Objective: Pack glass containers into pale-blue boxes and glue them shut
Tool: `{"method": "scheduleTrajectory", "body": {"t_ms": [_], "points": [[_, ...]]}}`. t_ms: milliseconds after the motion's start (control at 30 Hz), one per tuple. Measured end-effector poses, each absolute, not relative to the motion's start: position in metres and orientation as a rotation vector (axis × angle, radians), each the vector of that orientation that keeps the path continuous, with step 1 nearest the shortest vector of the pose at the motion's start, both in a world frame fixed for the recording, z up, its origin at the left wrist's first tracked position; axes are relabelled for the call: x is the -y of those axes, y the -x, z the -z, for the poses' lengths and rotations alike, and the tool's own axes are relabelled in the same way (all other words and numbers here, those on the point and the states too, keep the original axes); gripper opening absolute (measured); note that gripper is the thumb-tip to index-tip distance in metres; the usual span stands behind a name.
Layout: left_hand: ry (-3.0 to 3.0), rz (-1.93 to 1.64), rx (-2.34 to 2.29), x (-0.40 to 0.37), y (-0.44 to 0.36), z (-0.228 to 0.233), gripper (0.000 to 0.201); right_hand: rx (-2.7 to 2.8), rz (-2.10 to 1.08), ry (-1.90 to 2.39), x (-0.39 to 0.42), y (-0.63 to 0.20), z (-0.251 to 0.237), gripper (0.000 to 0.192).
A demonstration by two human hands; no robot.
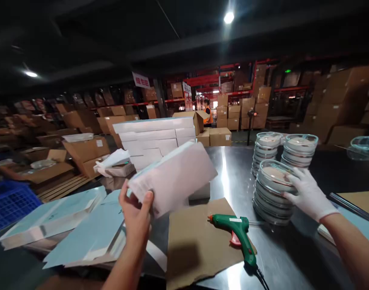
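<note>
My left hand (pixel 136 212), bare, grips the near corner of a folded white box (pixel 175 176) and holds it tilted above the steel table (pixel 232 177). My right hand (pixel 308 194) wears a white glove and rests on the side of a stack of glass-lidded round containers (pixel 271 193). Two more such stacks (pixel 267 150) (pixel 299 150) stand just behind it. A green glue gun (pixel 240 237) lies between my arms, partly on a sheet of brown cardboard (pixel 196 241).
Flat pale-blue box blanks (pixel 81 229) lie spread at the left. A stack of white boxes (pixel 154 139) stands behind. A blue crate (pixel 9 203) sits far left. Cardboard cartons fill the floor and shelves; a person in an orange vest (pixel 207 110) stands far back.
</note>
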State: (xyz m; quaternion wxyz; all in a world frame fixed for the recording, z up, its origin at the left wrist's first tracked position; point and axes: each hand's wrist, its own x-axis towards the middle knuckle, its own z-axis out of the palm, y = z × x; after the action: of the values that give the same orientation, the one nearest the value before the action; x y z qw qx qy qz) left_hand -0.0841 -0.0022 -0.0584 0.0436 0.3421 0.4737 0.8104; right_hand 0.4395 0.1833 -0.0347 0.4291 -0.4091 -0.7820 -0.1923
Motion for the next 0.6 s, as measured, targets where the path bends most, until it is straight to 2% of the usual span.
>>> {"method": "scheduleTrajectory", "body": {"t_ms": [67,167,300,500,600], "points": [[-0.693,-2.392,-1.303,-0.005,0.077,0.085,0.109,2.053,0.521,1.074,-0.204,-0.446,0.035,0.031],[-0.560,-2.069,-1.258,-0.006,0.061,0.118,0.109,2.091,0.569,1.187,-0.212,-0.435,0.031,0.020],[-0.778,-1.858,-1.410,0.004,0.057,0.144,0.103,2.031,0.715,1.332,-0.204,-0.416,0.018,0.026],[-1.053,-1.717,-1.676,0.010,0.055,0.154,0.091,2.066,0.856,1.445,-0.190,-0.408,0.015,0.038],[-1.098,-1.669,-1.742,0.009,0.047,0.160,0.093,2.110,0.883,1.409,-0.186,-0.406,0.014,0.034]]}}
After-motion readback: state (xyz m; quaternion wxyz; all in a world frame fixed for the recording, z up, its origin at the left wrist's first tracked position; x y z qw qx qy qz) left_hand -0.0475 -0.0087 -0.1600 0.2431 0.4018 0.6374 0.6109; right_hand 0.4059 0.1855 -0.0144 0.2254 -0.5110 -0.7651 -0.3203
